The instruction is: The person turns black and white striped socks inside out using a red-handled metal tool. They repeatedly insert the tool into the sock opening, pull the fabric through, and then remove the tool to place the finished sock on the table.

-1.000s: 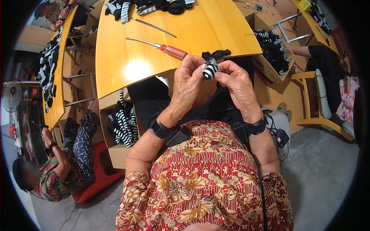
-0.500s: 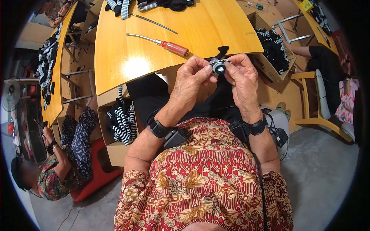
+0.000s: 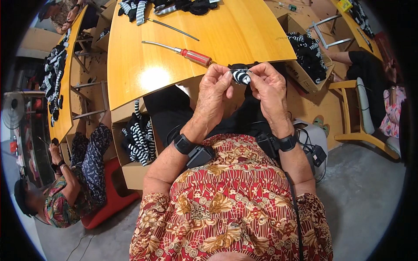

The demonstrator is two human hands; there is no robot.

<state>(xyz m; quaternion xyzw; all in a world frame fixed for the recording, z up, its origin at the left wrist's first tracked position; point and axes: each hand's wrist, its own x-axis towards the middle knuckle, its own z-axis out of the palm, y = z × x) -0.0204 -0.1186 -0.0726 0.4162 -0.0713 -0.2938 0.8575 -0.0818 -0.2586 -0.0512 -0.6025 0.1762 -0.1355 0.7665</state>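
Just off the table's near edge I hold a small black-and-white striped knitted piece (image 3: 241, 77), bunched up, with black fabric at its far side. My left hand (image 3: 214, 92) pinches its left side between thumb and forefinger. On the other side, my right hand (image 3: 271, 89) grips the edge with thumb and fingers. Its exact kind cannot be made out. Beyond my left hand, a screwdriver (image 3: 197, 57) with a red handle lies on the yellow table (image 3: 244, 35), its tip pointing left.
A thin metal rod (image 3: 174, 29) and a pile of striped and black knitted pieces (image 3: 187, 6) lie farther back. Cardboard boxes of similar pieces stand left (image 3: 130, 174) and right (image 3: 307, 80). A co-worker (image 3: 65, 191) sits at left; a wooden chair (image 3: 363, 117) stands at right.
My hands have turned the knitted piece so its striped side shows more, and the gap between them has widened slightly. The black end no longer sticks up beyond my fingers.
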